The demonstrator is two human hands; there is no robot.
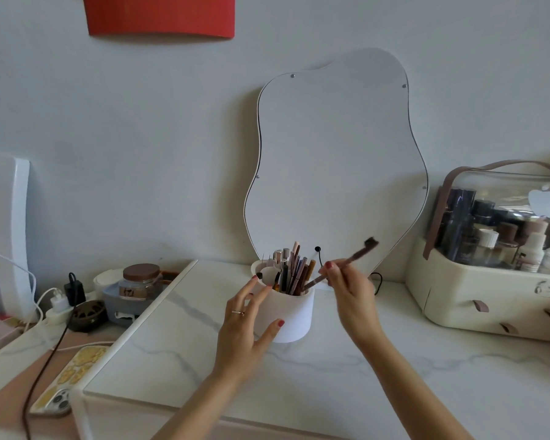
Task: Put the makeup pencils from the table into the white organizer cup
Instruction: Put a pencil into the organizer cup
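Observation:
The white organizer cup (291,312) stands upright in the middle of the marble table (394,360), with several makeup pencils (294,271) standing in it. My left hand (245,325) rests against the cup's left side, fingers spread around it. To the right of the cup's rim, my right hand (350,282) pinches a brown makeup pencil (359,254) with a small brush at its upper end. That pencil is tilted, its lower tip inside the mouth of the cup. I see no loose pencils on the table.
A wavy-edged mirror (337,166) leans on the wall behind the cup. A cream cosmetics case (496,306) with a clear lid stands at the right. At the left are a jar (140,282), chargers with cables and a phone (67,382).

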